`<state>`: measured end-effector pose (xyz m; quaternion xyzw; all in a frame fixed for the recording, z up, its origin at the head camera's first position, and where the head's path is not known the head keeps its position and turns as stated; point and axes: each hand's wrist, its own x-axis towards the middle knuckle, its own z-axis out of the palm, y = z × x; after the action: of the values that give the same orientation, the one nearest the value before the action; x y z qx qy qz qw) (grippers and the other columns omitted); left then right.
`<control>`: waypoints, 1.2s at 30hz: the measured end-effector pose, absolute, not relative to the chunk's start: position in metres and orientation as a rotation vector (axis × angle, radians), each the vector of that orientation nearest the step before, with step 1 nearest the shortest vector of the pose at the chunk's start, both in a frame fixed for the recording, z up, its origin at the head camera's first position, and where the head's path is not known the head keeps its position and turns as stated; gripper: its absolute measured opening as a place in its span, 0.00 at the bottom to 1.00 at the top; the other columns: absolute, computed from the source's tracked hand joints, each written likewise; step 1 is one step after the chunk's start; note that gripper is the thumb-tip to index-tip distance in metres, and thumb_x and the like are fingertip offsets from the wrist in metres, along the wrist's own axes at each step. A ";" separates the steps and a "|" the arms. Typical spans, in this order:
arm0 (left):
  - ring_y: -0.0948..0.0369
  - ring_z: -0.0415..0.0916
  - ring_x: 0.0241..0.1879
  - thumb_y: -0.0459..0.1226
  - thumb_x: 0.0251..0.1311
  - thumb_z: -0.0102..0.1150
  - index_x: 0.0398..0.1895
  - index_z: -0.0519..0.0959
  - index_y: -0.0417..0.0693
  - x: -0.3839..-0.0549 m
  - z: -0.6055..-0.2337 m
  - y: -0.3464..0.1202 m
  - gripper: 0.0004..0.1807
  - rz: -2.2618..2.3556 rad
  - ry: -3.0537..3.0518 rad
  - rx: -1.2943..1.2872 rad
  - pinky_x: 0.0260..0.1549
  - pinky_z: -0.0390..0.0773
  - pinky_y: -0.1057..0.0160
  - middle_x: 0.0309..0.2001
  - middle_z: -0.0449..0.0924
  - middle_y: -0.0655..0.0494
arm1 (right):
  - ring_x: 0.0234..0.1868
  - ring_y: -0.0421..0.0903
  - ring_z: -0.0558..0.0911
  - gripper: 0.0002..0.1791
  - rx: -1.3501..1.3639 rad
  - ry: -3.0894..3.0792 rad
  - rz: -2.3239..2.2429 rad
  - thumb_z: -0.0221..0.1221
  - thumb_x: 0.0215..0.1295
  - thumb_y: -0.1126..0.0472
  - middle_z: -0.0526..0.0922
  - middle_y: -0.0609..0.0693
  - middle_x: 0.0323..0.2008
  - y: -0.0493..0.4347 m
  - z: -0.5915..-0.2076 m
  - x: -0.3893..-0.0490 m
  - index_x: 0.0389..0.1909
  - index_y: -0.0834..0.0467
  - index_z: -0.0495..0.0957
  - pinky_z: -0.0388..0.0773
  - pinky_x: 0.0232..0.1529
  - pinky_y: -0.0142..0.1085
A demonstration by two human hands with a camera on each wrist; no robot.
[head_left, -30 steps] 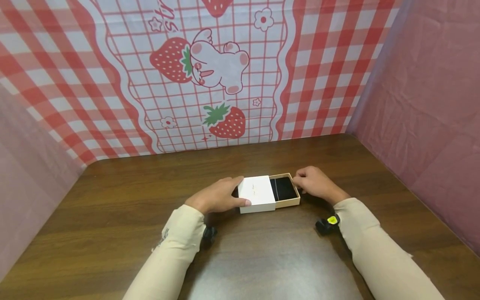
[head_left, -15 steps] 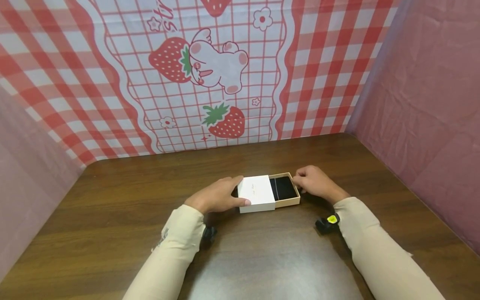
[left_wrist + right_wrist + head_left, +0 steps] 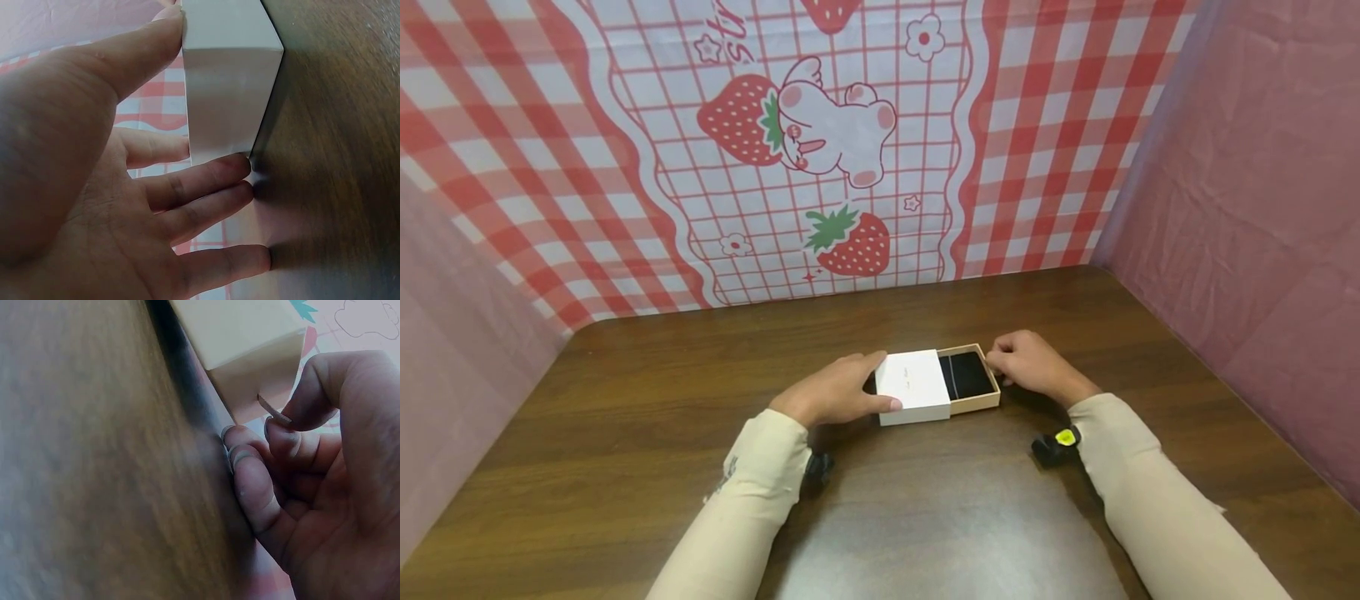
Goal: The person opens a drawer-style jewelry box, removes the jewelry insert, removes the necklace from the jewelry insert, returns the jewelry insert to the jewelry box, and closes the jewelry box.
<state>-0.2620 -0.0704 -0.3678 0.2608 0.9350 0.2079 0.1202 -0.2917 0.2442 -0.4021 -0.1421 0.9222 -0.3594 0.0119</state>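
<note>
Going left to right: pink cloth (image 3: 460, 358) along the left side, then a cream sleeve (image 3: 722, 525) reaching in, black wrist unit (image 3: 820, 469) under its cuff. Left hand (image 3: 835, 392) grips the left end of the white box cover (image 3: 912, 382): thumb on the near top edge, index at the far side, other fingers extended. In the left wrist view middle and ring lie close together near the cover's lower edge, little finger spread away, tip at the table.

Cover sits flat on the brown wood table (image 3: 925, 517), roughly mid-frame, small faint lettering on top. Checked strawberry backdrop (image 3: 1037, 125) stands behind it. Tan inner tray (image 3: 976, 404) sticks partway out of the cover's right end. Black insert (image 3: 972, 375) lies in the tray, thin pale line across it near the cover.

Tray's right end has a thin pull tab (image 3: 274, 410); right hand (image 3: 1028, 364) pinches it between thumb and index, remaining fingers curled, knuckles low by the tabletop. Right cuff carries a black wrist unit with a yellow patch (image 3: 1065, 438). Second pink cloth (image 3: 1247, 233) on the far right.
</note>
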 end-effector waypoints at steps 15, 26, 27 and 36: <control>0.52 0.67 0.66 0.55 0.63 0.64 0.77 0.58 0.41 -0.263 -0.368 -0.069 0.46 0.599 2.728 0.782 0.67 0.65 0.51 0.68 0.69 0.44 | 0.25 0.45 0.77 0.11 -0.430 2.889 -1.090 0.55 0.63 0.63 0.76 0.48 0.22 0.247 -0.402 -0.290 0.20 0.58 0.75 0.77 0.29 0.38; 0.52 0.67 0.66 0.55 0.64 0.64 0.77 0.58 0.42 -0.263 -0.368 -0.069 0.46 0.587 2.735 0.768 0.67 0.65 0.51 0.68 0.69 0.44 | 0.24 0.45 0.76 0.11 -0.423 2.902 -1.076 0.55 0.63 0.63 0.75 0.48 0.21 0.248 -0.401 -0.292 0.21 0.58 0.76 0.74 0.28 0.38; 0.52 0.67 0.66 0.55 0.64 0.64 0.77 0.58 0.42 -0.263 -0.368 -0.069 0.46 0.588 2.735 0.768 0.67 0.65 0.51 0.68 0.69 0.44 | 0.24 0.45 0.75 0.11 -0.419 2.903 -1.077 0.55 0.63 0.63 0.75 0.48 0.21 0.248 -0.401 -0.292 0.21 0.58 0.76 0.74 0.27 0.38; 0.53 0.68 0.65 0.55 0.64 0.64 0.77 0.58 0.42 -0.263 -0.369 -0.069 0.46 0.591 2.733 0.759 0.66 0.65 0.51 0.67 0.70 0.44 | 0.24 0.45 0.76 0.12 -0.422 2.902 -1.095 0.55 0.63 0.63 0.75 0.48 0.21 0.250 -0.402 -0.292 0.20 0.57 0.75 0.75 0.28 0.38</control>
<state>-0.2633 -0.0687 -0.3689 0.2601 0.9362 0.2025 0.1219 -0.2919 0.2498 -0.4025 -0.1346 0.9270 -0.3499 0.0055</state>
